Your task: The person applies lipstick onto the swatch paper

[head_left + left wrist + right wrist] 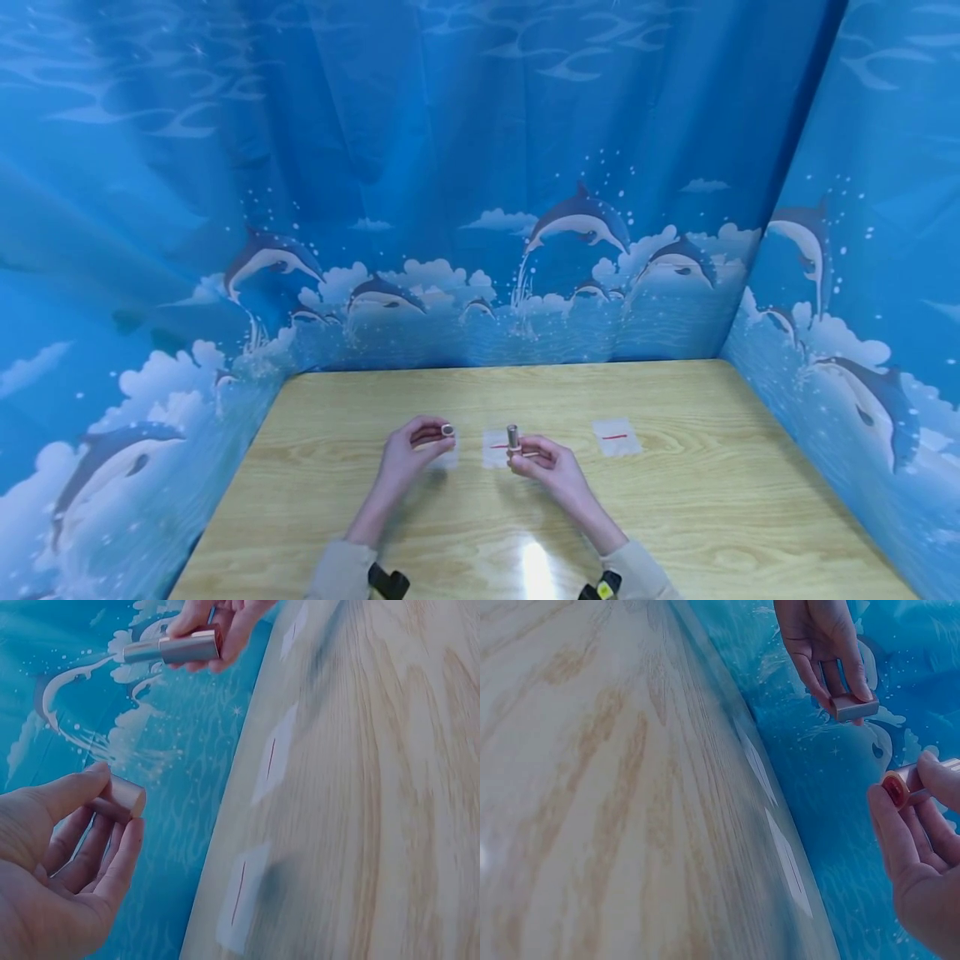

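Note:
My left hand (407, 452) pinches a small pinkish-metal lipstick cap (124, 799) between thumb and fingertips, raised over the left part of the table. To its right, my right hand (553, 468) grips a lipstick (513, 437) by its base, its silver inner tube pointing up in the head view. A red disc marks the lipstick's underside in the right wrist view, where the thumb and fingers wrap the base. Cap and lipstick are apart, with a gap between the two hands.
Three white paper squares with red lines lie in a row on the wood-grain table (712, 500): a left square (244, 896) below the left hand, a middle square (492, 458), and a right square (616, 447). A blue dolphin-print curtain (420, 167) encloses the table's back and sides.

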### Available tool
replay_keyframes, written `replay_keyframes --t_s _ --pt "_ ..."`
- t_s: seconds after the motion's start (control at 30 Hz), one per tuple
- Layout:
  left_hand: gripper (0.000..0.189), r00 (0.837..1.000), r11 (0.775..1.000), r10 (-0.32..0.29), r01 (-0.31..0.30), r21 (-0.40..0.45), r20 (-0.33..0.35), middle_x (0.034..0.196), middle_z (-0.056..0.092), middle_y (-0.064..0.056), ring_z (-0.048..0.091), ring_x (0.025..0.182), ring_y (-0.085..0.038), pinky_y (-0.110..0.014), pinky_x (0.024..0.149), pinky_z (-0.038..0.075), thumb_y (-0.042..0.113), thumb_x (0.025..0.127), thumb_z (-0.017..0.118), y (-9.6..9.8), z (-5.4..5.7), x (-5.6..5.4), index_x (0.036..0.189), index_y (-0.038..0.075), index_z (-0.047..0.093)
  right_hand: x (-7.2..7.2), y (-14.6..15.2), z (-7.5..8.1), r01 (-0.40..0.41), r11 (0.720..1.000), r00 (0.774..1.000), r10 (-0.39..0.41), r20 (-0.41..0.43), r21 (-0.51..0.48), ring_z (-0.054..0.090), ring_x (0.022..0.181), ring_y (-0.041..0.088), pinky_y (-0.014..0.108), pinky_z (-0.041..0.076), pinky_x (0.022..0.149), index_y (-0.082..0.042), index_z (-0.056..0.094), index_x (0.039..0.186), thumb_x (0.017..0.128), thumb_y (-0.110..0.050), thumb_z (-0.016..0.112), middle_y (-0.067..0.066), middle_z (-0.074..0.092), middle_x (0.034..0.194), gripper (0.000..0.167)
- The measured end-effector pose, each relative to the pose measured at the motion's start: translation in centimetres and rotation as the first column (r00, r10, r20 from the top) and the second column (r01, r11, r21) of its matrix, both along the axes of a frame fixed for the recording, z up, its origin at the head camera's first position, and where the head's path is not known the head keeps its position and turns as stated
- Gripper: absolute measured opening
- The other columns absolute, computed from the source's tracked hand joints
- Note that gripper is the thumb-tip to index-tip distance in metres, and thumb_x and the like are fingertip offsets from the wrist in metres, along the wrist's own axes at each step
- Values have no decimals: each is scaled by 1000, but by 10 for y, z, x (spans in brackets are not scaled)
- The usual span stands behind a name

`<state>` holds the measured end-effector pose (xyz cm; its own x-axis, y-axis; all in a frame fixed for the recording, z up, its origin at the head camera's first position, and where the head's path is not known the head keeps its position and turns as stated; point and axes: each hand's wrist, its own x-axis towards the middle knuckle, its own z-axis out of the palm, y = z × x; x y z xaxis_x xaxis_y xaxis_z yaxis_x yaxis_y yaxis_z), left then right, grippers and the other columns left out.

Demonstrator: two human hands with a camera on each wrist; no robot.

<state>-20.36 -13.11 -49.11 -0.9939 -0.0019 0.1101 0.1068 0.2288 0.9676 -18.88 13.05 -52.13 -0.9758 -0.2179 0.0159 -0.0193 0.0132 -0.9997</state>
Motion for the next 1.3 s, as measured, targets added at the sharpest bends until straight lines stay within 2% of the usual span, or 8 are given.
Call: replay_keyframes --t_s 0.2,0.4,0.53,0.77,0.93,1.07,1.3 --pt "29 999 999 -42 42 0 -27 107 75 -10 71 102 -24 -31 91 59 9 87 81 11 5 -2 113 4 72 0 -1 0 0 1000 1000 0 2 2 72 95 14 28 59 89 8 60 129 92 -10 74 22 69 119 44" --pt "30 998 997 -64 64 -31 -12 108 75 -8 70 102 -23 -33 91 59 11 87 81 21 9 -3 115 5 72 0 -2 1 -7 1000 1000 7 12 -11 72 96 15 28 59 90 8 59 129 91 -11 75 21 70 118 45" --pt "33 996 996 -90 90 -21 -7 109 74 -9 70 103 -23 -31 90 60 13 86 81 26 10 -4 117 5 72 0 -3 1 -12 1000 1000 12 9 -13 72 96 15 28 59 90 9 59 129 92 -9 74 22 70 118 45" --pt "32 987 988 -156 156 -8 -47 109 74 -13 70 103 -28 -31 87 61 13 86 81 36 12 -5 116 3 72 0 -2 0 -22 1000 1000 22 -5 -12 72 96 15 28 59 90 8 59 129 92 -10 75 22 70 118 45" --pt "31 979 980 -193 190 -56 -60 110 74 -12 70 103 -27 -28 86 61 15 87 81 43 13 -6 115 5 73 -1 -2 0 -18 1000 1000 18 -6 -4 72 97 17 29 59 90 6 62 127 91 -12 76 18 71 116 43" --pt "31 976 975 -210 205 -86 -59 110 75 -10 70 103 -26 -29 85 61 16 86 81 47 13 -6 116 7 74 -1 -2 0 -27 999 1000 26 -13 -20 72 97 19 30 60 89 7 62 127 91 -10 75 21 71 115 42" --pt "31 973 967 -225 217 -130 -44 108 75 -8 71 100 -21 -29 84 61 17 86 82 50 17 -5 115 10 74 -2 -1 -2 -18 1000 1000 17 -26 -5 72 94 15 30 60 88 7 63 126 91 -10 76 17 72 113 42"
